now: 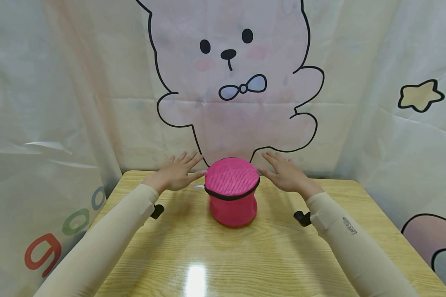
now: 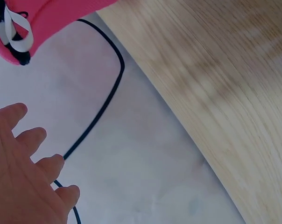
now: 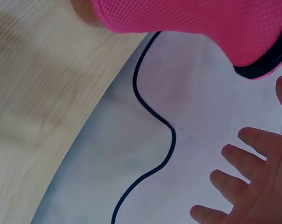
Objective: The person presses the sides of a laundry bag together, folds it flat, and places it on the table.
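Observation:
A round pink mesh bag [image 1: 232, 181] with a black zipper band around its lid stands upright on the wooden table. To its left is my left hand [image 1: 176, 171], fingers spread and straight, the thumb close to the lid's edge; whether it touches cannot be told. On the other side, my right hand [image 1: 284, 173] also has its fingers extended, its thumb near the lid. In the left wrist view, a white loop and zipper end [image 2: 19, 35] show on the bag, apart from the fingers. Neither hand holds anything.
The wooden table [image 1: 208, 255] ends at a back edge just behind the bag. A curtain [image 1: 230, 123] printed with a cartoon bear hangs behind it, and more printed curtain flanks both sides. Each wrist carries a small black camera [image 1: 302, 218].

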Motion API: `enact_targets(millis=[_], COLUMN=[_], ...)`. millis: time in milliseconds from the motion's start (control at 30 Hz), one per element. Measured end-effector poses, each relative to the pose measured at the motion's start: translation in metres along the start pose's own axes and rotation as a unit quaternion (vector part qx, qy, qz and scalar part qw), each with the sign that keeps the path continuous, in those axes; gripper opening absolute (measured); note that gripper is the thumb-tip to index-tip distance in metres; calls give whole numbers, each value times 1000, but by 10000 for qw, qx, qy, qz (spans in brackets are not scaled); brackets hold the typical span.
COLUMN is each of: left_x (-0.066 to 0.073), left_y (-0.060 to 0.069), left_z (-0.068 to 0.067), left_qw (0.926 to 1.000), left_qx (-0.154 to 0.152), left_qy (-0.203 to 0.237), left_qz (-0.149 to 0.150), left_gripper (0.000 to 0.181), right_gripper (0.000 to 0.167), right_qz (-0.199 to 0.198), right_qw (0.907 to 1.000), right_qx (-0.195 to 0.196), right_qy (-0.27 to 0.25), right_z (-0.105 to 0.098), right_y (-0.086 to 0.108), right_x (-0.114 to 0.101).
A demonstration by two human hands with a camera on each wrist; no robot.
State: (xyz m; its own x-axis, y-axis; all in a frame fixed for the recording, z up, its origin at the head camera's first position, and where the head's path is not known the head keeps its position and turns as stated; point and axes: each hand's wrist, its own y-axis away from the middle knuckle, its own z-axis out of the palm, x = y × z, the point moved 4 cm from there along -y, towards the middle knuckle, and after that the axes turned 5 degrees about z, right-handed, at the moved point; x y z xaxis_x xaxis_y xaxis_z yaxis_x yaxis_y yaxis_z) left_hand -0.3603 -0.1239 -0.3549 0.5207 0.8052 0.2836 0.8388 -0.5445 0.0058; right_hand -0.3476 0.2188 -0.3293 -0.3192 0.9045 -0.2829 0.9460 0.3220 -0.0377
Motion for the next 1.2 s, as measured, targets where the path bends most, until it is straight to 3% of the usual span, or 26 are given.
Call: enact_targets(millis=[767,1200], left_x=[34,42], left_y=[-5,-11], left_z=[-2,7], left_qw=[9988,9977], left_qx=[-8,10], left_qy=[-107,-104], left_qz=[476,673], left_gripper=[77,80], right_gripper=[75,73], right_qz=[-394,-616], right_qw=[9992,9980], right_qx=[-52,-27], right_qy=[-61,102], right_z=[1,12], right_y=[1,-3], right_x=[-44,-60])
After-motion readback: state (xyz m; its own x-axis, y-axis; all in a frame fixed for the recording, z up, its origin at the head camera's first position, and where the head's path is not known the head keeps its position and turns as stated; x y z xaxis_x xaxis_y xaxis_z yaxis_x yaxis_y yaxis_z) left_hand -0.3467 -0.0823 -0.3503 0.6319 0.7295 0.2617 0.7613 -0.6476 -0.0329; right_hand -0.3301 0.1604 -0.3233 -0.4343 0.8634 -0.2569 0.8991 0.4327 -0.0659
